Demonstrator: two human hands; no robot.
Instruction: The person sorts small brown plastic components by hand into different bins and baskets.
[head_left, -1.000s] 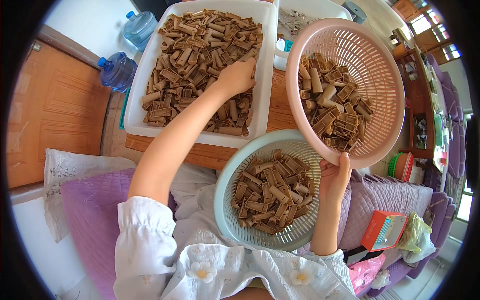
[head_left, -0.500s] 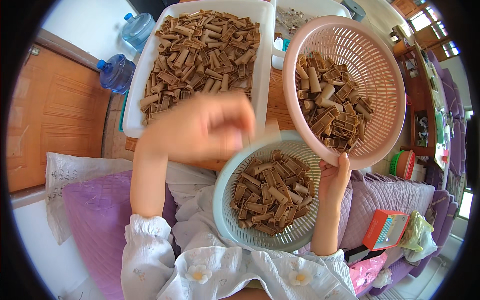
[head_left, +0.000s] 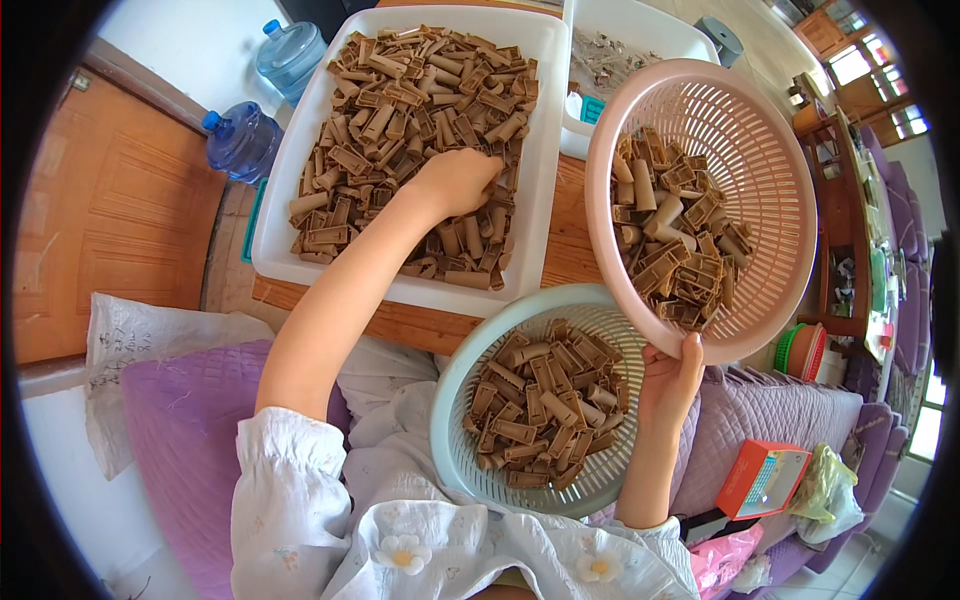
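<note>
My left hand (head_left: 462,182) reaches into a white tray (head_left: 551,125) heaped with brown plastic pieces (head_left: 385,115), curved and trough-shaped. Its fingers are curled down among the pieces; whatever they hold is hidden. With my right hand (head_left: 668,385), closed on the near rim, I hold a tilted pink slotted basket (head_left: 768,235) that has similar brown pieces (head_left: 665,215) in its lower left part. Below it, on my lap, rests a pale green slotted basket (head_left: 441,425), also holding many brown pieces (head_left: 545,405). The pink basket's edge overlaps the green one's far right rim.
The tray stands on a wooden table (head_left: 420,328). Behind the pink basket is a second white tray (head_left: 655,25) with small scraps. Two blue water jugs (head_left: 243,145) stand at the far left. A purple quilted seat (head_left: 770,430) with a red box (head_left: 765,478) lies to my right.
My left hand has moved from a blurred position between the tray and green basket, a brown piece near its fingers, forward into the tray. My right hand keeps holding the pink basket.
</note>
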